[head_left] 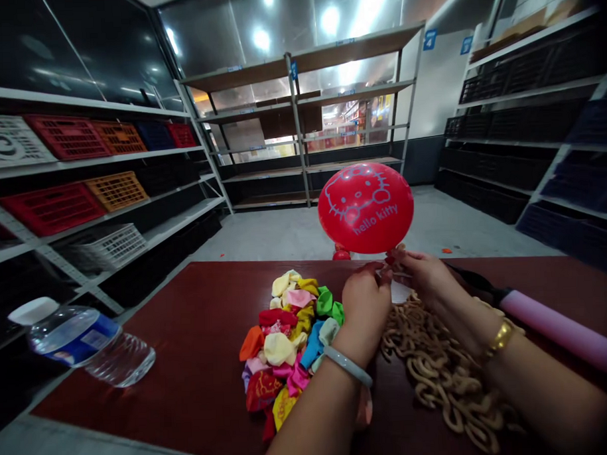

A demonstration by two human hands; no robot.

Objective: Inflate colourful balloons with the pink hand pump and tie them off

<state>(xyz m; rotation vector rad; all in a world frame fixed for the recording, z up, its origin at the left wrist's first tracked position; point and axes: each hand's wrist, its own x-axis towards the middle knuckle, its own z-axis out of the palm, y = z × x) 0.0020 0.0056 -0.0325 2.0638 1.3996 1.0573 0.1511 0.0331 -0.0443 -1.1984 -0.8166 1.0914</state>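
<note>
An inflated red balloon (365,209) with a "hello kitty" print stands upright above the table's far edge. My right hand (422,273), with a gold bracelet at the wrist, pinches the balloon's neck. Close beside the neck, my left hand (368,295) has its fingers curled together; what they hold is hidden. A pale bangle circles that wrist. Under my left forearm spreads a pile of limp balloons (280,348) in many colours. Tan rubber bands (443,375) lie heaped below my right hand.
On the dark red table (189,364), a water bottle (93,344) leans at the left. A pink-purple balloon pump (560,325) lies at the right. Shelves with crates (66,136) line the left side, and a tall rack (300,121) stands behind.
</note>
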